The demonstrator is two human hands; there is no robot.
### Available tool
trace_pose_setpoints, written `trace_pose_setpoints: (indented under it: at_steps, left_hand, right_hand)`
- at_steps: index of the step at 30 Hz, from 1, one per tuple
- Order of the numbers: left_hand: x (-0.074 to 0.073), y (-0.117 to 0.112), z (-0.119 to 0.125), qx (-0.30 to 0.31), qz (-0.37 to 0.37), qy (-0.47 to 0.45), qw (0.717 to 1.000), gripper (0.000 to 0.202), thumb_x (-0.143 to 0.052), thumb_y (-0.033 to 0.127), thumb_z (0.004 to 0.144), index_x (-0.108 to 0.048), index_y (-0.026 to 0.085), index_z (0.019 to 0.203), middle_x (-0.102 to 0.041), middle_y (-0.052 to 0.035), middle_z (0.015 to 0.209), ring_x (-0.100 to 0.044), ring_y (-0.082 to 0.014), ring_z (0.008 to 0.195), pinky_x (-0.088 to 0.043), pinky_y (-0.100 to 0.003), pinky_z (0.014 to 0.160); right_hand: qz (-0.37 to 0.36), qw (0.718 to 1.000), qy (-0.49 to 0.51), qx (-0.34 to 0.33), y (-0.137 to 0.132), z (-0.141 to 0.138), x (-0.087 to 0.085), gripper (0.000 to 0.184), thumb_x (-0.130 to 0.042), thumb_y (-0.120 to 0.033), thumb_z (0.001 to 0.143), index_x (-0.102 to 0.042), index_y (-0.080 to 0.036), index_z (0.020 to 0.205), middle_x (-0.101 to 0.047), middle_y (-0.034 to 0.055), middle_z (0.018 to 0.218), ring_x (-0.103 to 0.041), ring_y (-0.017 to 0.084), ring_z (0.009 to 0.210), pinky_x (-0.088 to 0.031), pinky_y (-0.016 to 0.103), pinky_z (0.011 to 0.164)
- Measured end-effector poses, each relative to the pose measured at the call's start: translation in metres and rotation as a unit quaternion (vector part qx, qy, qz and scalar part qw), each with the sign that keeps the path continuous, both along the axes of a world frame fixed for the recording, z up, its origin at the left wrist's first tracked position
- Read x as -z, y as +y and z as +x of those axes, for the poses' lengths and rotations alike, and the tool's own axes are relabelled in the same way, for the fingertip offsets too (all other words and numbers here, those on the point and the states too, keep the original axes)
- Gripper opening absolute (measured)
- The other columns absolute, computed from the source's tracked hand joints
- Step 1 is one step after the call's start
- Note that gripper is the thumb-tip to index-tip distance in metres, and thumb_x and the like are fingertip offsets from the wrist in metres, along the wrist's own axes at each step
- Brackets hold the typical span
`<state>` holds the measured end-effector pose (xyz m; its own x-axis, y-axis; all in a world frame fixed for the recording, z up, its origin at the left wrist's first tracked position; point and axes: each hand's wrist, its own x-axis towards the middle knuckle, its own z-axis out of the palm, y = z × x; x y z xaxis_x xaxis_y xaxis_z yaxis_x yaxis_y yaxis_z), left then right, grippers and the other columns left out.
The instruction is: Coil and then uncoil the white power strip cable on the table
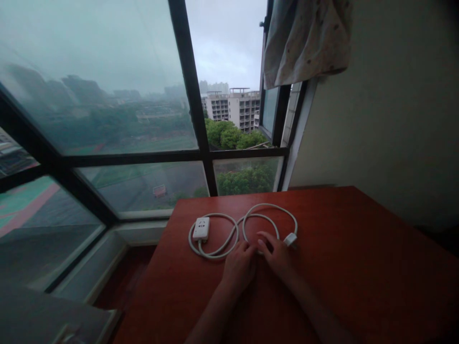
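A white extension cord (pixel 214 257) lies in loose loops on the reddish-brown table. Its small socket block (pixel 202 229) rests inside the left loop, and its plug (pixel 290 239) is at the right end. My left hand (pixel 239 266) is closed, with curled fingers at the cord where the loops meet; the fingertips are partly hidden. Just beside it, my right hand (pixel 278 258) reaches over the lower part of the right loop. Its thumb and index finger are bent but apart, with no cord visible between them. The plug is close to the right knuckles.
The wooden table (pixel 340 248) stands against dark-framed windows (pixel 202 95) and a pale wall (pixel 387 119). A spotted curtain (pixel 308 43) hangs above the right back corner. A pale surface (pixel 53 310) is low on the left, past the table's edge.
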<state>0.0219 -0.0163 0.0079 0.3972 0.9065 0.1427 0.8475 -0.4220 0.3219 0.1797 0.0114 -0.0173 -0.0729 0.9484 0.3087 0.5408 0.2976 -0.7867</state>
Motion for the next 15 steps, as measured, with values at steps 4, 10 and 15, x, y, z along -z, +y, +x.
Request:
trace_pose_setpoints:
  at_steps: [4,10,15]
  left_hand:
    - [0.0007,0.0009,-0.0023,-0.009,-0.008,-0.014,1.000,0.032,-0.048,0.014,0.086,-0.056,0.025,0.114,-0.059,-0.0045,0.107,-0.053,-0.0197,0.099,-0.043,-0.030,0.085]
    - [0.0000,0.0012,-0.0022,-0.013,0.004,-0.016,1.000,0.026,-0.045,0.016,0.088,-0.057,0.024,0.109,-0.060,-0.0040,0.104,-0.054,-0.0195,0.095,-0.043,-0.029,0.081]
    - [-0.0019,0.0016,-0.0022,-0.016,0.001,-0.013,1.000,0.024,-0.045,0.015,0.088,-0.057,0.024,0.107,-0.060,-0.0043,0.103,-0.054,-0.0193,0.096,-0.043,-0.029,0.081]
  right_hand:
    - [0.007,1.000,-0.026,-0.014,-0.0098,-0.0057,0.0051,0.035,-0.043,-0.037,0.091,-0.066,-0.020,0.111,-0.071,0.0094,0.110,-0.067,0.024,0.100,-0.052,0.036,0.089]
    - [0.015,0.999,-0.034,-0.024,-0.0116,-0.0040,0.0092,0.035,-0.043,-0.035,0.092,-0.063,-0.021,0.117,-0.071,0.0084,0.110,-0.068,0.023,0.098,-0.054,0.034,0.086]
    - [0.016,0.999,-0.026,-0.028,-0.0111,-0.0038,0.0081,0.037,-0.042,-0.037,0.092,-0.062,-0.021,0.119,-0.071,0.0083,0.111,-0.068,0.022,0.099,-0.053,0.033,0.086]
